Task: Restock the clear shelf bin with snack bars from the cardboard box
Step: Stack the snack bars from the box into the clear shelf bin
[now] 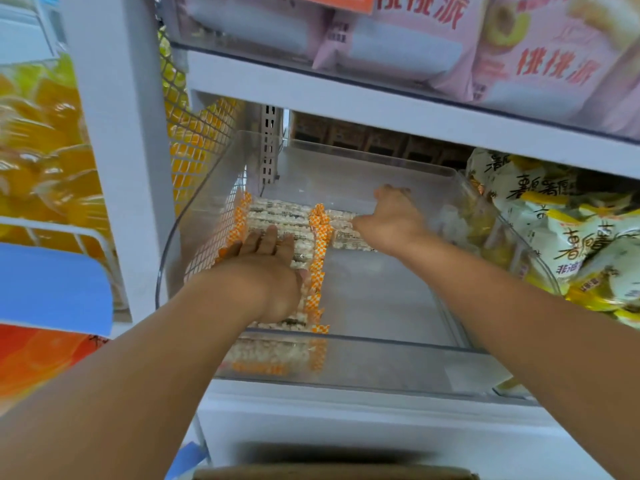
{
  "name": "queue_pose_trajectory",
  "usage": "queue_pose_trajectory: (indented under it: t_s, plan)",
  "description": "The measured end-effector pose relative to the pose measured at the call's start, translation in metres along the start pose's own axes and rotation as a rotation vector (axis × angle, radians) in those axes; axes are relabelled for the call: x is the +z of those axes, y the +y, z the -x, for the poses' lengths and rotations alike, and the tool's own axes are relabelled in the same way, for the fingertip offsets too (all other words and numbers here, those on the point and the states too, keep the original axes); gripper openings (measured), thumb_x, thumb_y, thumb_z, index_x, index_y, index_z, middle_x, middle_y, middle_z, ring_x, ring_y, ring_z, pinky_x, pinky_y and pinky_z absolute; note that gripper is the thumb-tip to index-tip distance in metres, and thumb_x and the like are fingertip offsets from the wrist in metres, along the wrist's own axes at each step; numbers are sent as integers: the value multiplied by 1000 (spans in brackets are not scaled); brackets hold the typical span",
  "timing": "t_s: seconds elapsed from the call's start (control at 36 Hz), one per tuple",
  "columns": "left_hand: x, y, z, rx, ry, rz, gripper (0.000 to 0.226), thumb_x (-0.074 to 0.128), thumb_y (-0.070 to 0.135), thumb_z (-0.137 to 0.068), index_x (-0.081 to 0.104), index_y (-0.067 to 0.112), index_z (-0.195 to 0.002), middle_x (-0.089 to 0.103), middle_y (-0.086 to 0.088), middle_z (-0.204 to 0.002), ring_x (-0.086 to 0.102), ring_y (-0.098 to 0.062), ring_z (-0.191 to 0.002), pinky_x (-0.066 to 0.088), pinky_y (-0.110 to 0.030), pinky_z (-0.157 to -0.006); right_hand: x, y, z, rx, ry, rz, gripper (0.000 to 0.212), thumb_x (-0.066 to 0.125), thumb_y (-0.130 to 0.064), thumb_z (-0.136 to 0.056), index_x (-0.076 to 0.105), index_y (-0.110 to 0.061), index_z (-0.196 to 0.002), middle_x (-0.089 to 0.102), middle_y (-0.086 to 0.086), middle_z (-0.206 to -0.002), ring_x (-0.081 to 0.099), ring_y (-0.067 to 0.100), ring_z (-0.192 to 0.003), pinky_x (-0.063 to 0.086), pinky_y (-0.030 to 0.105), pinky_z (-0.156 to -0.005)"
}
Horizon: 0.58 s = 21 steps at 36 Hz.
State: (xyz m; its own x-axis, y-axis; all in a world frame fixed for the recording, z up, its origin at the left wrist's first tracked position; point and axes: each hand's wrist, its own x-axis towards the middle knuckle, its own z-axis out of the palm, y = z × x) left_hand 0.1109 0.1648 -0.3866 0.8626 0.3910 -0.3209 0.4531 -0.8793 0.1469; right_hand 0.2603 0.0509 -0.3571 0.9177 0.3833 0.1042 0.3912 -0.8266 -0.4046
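Note:
A clear shelf bin (363,355) sits on the white shelf, and both my hands reach into it. Several snack bars (277,216) in clear wrappers with orange-and-white checked ends lie side by side along the bin's left half. My left hand (266,268) lies flat on this row with its fingers straight. A shorter second row of snack bars (346,237) lies to the right at the back. My right hand (391,216) rests there with fingers curled over the bars' right ends. A brown strip at the bottom edge is the cardboard box (332,474).
Green and yellow snack bags (561,230) fill the bin on the right. Pink packages (450,46) sit on the shelf above, close over the bin. A white upright post (114,150) and wire mesh stand left, with orange packs (41,140) beyond.

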Motion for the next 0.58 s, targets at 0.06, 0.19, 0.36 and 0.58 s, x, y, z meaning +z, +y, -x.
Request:
queue_pose_trajectory:
  t_s: [0.06, 0.19, 0.36, 0.58]
  plan:
    - [-1, -5, -1, 31, 14, 15, 62, 19, 42, -107, -11, 22, -158, -21, 0, -164, -16, -21, -152, 0, -42, -124, -6, -12, 13, -60, -2, -93, 25, 61, -26, -87, 68, -6, -100, 66, 15, -106, 64, 29, -101, 49, 26, -82]
    - [-2, -16, -1, 58, 60, 30, 64, 29, 30, -106, -4, 14, -158, -13, -4, -166, -12, -21, -152, 5, -40, -124, 16, -38, 49, 210, -633, -712, 44, 48, -47, -102, 54, -17, -133, 64, 7, -126, 64, 26, -114, 53, 46, -100]
    - [0, -12, 7, 20, 64, -28, 62, 19, 37, -108, -6, 10, -158, -15, -7, -165, -13, -21, -152, 1, -41, -124, 31, -53, 45, 302, -750, -885, 89, 41, -72, -86, 27, -20, -156, 30, 1, -162, 35, 22, -145, 32, 47, -117]
    - [2, -11, 3, 13, 68, -14, 63, 19, 38, -107, -7, 9, -157, -14, -8, -165, -11, -23, -152, 1, -40, -124, 6, -38, 55, 369, -774, -854, 76, 42, -66, -96, 29, -18, -154, 30, 15, -159, 39, 30, -140, 44, 46, -105]
